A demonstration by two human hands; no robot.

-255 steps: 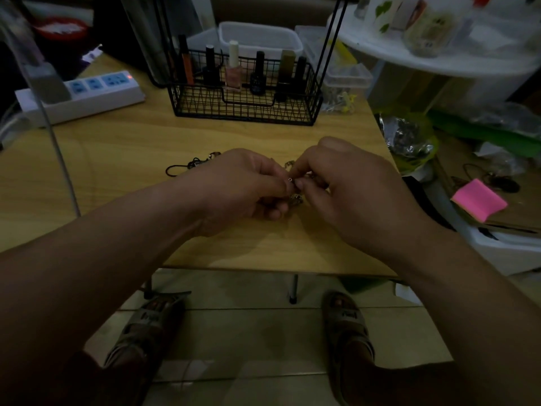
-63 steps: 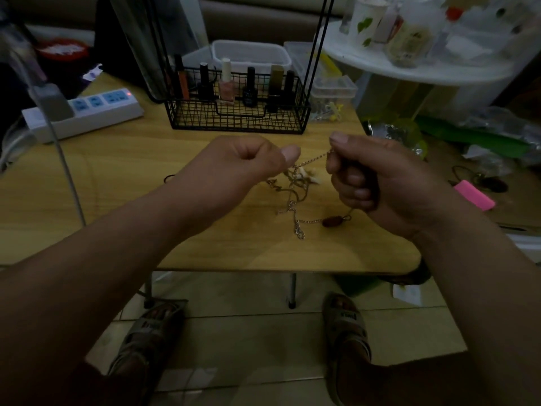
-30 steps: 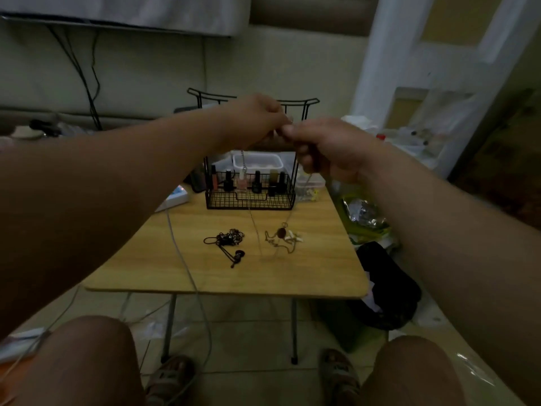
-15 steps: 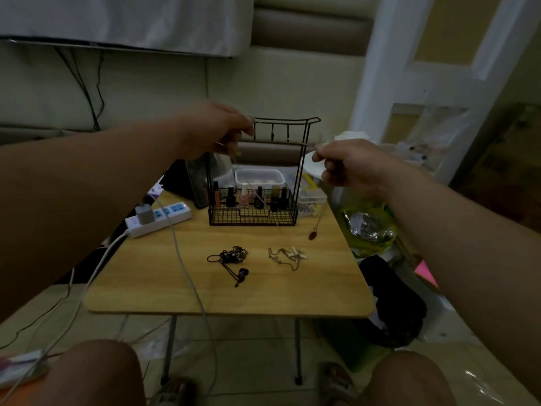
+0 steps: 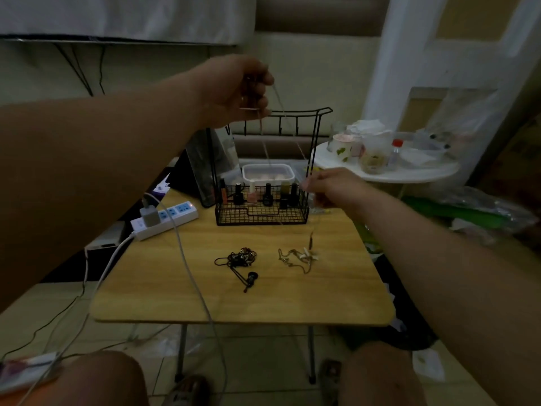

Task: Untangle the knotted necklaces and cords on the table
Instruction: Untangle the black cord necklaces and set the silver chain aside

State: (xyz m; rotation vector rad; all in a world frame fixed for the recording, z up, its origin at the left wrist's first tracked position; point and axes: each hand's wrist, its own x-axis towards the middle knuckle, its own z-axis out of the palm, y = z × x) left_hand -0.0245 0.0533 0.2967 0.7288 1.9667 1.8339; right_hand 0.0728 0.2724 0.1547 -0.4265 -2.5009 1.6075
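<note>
Necklace chain (image 5: 265, 148) is stretched way wider now: left hand (image 5: 240, 89) pinches it higher than half a second ago, right hand (image 5: 325, 189) pinches it lower, pendant (image 5: 311, 240) dangling just above the desk (image 5: 263, 303).

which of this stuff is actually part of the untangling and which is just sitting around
Part of the job: thin chain held between left hand and right hand, pendant dangling; black cord tangle; gold chain tangle, both on the table.

Just lying about: wire basket of nail polish bottles; power strip; white cable; plastic tub.
</note>
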